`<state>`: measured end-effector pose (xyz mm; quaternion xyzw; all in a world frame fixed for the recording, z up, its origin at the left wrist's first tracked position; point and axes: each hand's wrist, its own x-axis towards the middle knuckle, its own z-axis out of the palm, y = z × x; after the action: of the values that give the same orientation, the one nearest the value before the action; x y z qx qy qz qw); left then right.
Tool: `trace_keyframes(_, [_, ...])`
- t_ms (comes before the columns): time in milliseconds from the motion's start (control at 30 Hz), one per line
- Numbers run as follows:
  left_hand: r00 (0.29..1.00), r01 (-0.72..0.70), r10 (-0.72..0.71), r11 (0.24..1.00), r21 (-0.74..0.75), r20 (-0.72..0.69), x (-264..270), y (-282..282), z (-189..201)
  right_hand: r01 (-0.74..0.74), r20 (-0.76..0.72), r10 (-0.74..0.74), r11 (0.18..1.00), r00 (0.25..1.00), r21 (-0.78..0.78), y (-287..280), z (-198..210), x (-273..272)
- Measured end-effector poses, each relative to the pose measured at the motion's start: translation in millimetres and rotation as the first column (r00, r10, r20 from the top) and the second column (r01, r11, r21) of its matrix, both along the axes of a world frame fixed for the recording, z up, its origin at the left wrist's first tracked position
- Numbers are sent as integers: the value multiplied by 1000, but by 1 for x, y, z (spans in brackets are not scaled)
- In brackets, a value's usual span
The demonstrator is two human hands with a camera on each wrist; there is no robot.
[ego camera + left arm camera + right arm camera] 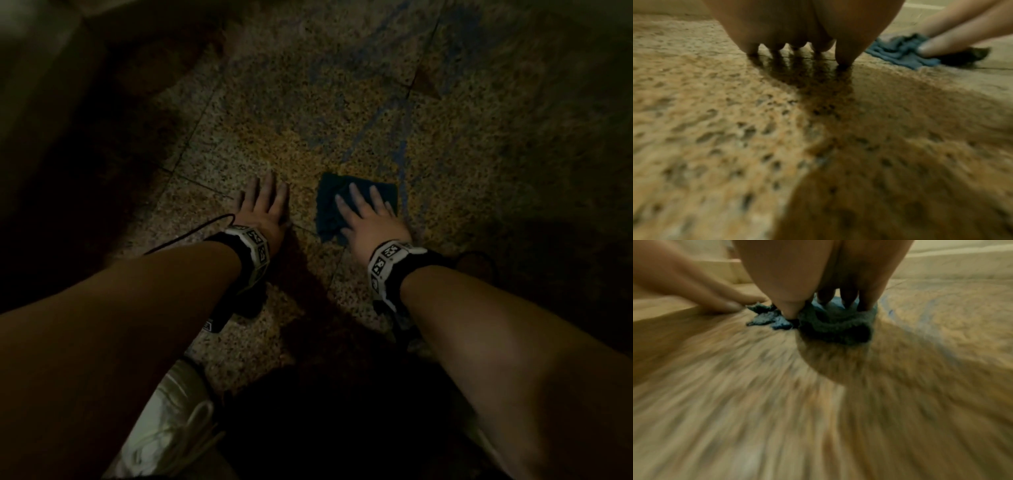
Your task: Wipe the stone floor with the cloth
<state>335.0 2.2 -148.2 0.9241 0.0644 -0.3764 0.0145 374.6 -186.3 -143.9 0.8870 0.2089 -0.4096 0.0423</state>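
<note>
- Lowest in the head view, a pale shoe [164,428] at lower left and two forearms with marker-printed wristbands [251,251] fit a crouch over the stone floor [274,144].
- Mid-frame left, the left hand [263,209] lies flat on bare stone, fingers straight and holding nothing, probably as a prop for the body.
- Just right of it, apart, the right hand [371,219] presses the blue cloth [329,209] to the floor with spread, straight fingers (bunched folds show at its edge), likely to drag it.
- Upper frame, faint bluish streaks [394,116] cross the tiles beyond the cloth, seemingly unwiped.
</note>
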Motion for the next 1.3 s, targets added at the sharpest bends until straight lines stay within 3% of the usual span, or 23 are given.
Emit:
trace_keyframes(233, [997,82,-82,996,-36,14,14,-10,6,37,-23,-37,999,999,-11,-1,2,-4])
trace_keyframes(400, [999,49,-48,995,-88,7,36,-21,11,78,-46,-80,996,996,-35,-35,4,-52])
trace_keyframes(500, [994,102,-105,990,-102,-21,40,-32,7,125,-58,-126,992,990,-17,-45,4,-67])
trace_keyframes(733, [983,183,-183,983,-23,-19,34,-38,-1,94,-51,-95,995,994,-21,-51,0,-48])
trace_keyframes(900, [983,176,-176,984,-18,-46,35,-38,1,216,-27,-219,974,975,-68,-40,1,5])
trace_keyframes(1000, [983,168,-168,986,-4,-68,34,-40,2,236,-25,-238,968,971,-81,-36,2,11])
trace_keyframes(1167, [987,138,-140,990,-30,-85,36,-45,3,186,-33,-189,981,982,-61,-56,3,-23])
trace_keyframes(1300, [974,217,-221,974,-69,-50,36,-53,0,174,-44,-177,983,983,-56,-78,6,-63])
